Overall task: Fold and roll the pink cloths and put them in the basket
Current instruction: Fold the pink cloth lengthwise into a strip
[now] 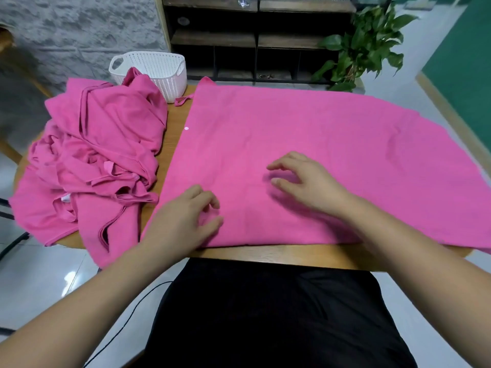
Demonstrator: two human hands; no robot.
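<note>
While spread flat, pink cloth lies beneath fingers.

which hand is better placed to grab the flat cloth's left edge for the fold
Left, probably: left hand is near that edge of the flat cloth; right hand sits mid-cloth, farther off.

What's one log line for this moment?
flat cloth: spread on table | left hand: resting on it, fingers curled | right hand: open, over it | basket: no cloth seen inside
</note>
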